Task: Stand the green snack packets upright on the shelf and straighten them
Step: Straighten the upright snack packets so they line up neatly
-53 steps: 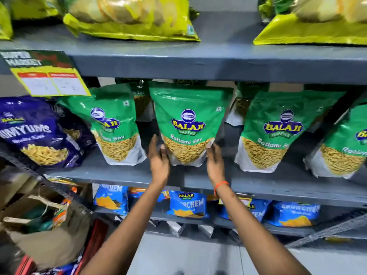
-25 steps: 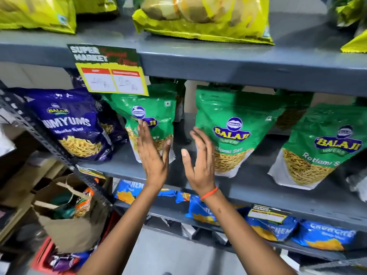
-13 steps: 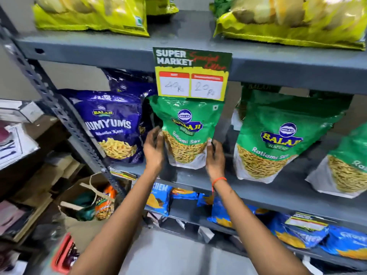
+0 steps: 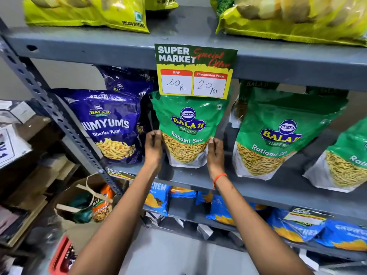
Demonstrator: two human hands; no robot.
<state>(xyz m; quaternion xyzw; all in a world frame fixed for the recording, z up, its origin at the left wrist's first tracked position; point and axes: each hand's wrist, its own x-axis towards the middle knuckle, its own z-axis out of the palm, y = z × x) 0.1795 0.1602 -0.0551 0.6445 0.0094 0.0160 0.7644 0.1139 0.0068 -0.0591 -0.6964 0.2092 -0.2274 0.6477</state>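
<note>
Two bare forearms were extended up toward the grey metal shelf (image 4: 258, 190), the right wrist marked by an orange thread band (image 4: 219, 178). The left hand (image 4: 153, 147) was pressed against the left edge of a green Ratlami Sev packet (image 4: 188, 128), its fingers curled around that edge; the right hand (image 4: 215, 153) was laid flat against the packet's right edge, fingers straight and pointing up. The packet was thus held between both hands, upright at the shelf's front edge, its base apparently resting on the shelf, though the contact was partly hidden by the hands. Its top was overlapped by a hanging price card (image 4: 195, 71) marked 40 Rs and 20 Rs. Just beside it to the left, a purple Yumyums packet (image 4: 111, 124) was leaned back, with another purple packet behind it. To the right, a second green packet (image 4: 278, 133) was tilted rightward, and a third green packet (image 4: 345, 161) was cut off at the frame's edge. On the shelf above, yellow potato wafer bags (image 4: 87, 14) were laid flat.
</note>
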